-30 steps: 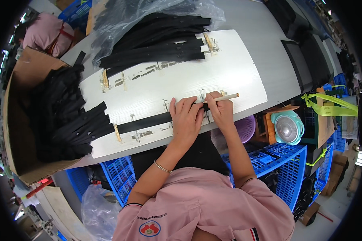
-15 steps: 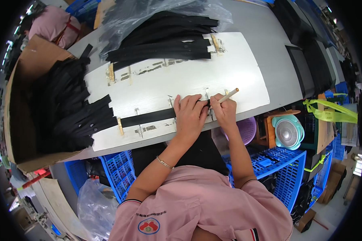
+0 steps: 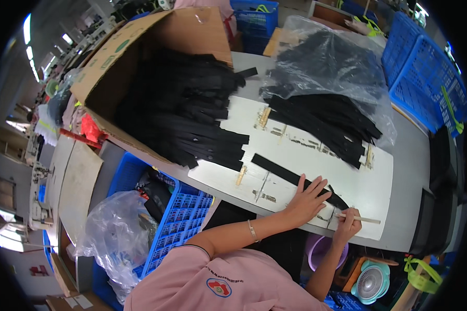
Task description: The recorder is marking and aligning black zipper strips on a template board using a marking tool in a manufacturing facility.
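My left hand (image 3: 307,203) lies with fingers spread over a flat black strip (image 3: 278,169) on the white board (image 3: 374,192). At the strip's right end, my right hand (image 3: 348,222) is closed around a thin pale pen-like stick (image 3: 369,220). The stick's back end points right, and its tip is hidden by my fingers. Pencil-like marks and tape pieces show on the board near both hands. Farther back on the board rests a pile of similar black strips (image 3: 321,122).
A cardboard box (image 3: 155,150) full of black strips stands at the left, some spilling onto the board. Clear plastic (image 3: 337,57) covers strips at the back. Blue crates (image 3: 417,72) stand at the back right and a blue crate (image 3: 176,223) below the table, beside a purple basket (image 3: 321,254).
The view has swung left, bringing the box further in. The strip's left end has come away from the small tan tab. My left fingers are more spread; my right hand still grips the stick.
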`<state>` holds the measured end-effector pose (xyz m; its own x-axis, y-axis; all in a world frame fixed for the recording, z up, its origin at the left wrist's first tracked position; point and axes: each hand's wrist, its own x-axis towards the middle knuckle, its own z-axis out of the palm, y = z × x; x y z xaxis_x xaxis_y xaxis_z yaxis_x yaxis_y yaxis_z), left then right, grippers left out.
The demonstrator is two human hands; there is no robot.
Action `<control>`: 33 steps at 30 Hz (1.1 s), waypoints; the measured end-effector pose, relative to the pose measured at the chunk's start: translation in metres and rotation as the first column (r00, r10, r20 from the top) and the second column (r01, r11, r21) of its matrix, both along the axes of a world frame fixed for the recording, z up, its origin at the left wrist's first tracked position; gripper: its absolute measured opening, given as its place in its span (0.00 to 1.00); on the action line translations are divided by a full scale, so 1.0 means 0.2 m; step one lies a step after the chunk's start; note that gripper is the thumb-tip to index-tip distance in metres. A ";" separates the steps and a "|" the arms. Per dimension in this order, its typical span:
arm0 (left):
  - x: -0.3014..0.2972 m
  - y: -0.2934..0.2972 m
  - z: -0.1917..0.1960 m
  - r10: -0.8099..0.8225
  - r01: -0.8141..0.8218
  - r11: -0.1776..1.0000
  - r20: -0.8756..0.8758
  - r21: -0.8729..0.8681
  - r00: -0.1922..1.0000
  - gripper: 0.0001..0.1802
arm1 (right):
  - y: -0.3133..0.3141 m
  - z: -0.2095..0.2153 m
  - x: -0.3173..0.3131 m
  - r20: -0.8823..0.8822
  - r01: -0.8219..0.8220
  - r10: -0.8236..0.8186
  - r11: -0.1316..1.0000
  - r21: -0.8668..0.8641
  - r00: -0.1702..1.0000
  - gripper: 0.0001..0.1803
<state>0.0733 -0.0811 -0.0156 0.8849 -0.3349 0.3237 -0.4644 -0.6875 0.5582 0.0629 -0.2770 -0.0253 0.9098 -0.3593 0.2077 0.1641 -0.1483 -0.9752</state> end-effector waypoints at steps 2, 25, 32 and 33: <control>0.16 0.02 0.00 -0.001 0.001 1.000 0.035 -0.013 0.999 0.27 | 0.01 -0.01 0.01 0.014 -0.005 0.004 1.000 0.031 1.000 0.16; -0.04 1.23 0.09 0.527 -0.555 0.832 0.287 0.018 0.800 0.11 | 0.02 -0.01 0.05 -0.041 -0.041 0.039 0.998 -0.056 0.998 0.20; 0.05 1.26 0.10 0.524 -0.545 0.838 0.337 -0.038 0.782 0.09 | 0.01 -0.05 0.07 -0.046 -0.064 0.060 0.994 -0.089 0.997 0.20; 0.05 1.25 0.12 0.530 -0.534 0.842 0.296 -0.072 0.795 0.09 | 0.01 -0.05 0.07 -0.046 -0.068 0.064 0.994 -0.088 0.997 0.20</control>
<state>0.0835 0.1693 0.0085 0.7897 0.1539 0.5939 -0.1619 -0.8814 0.4437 0.0764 -0.2757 -0.0356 0.9398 -0.2797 0.1961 0.1343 -0.2251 -0.9650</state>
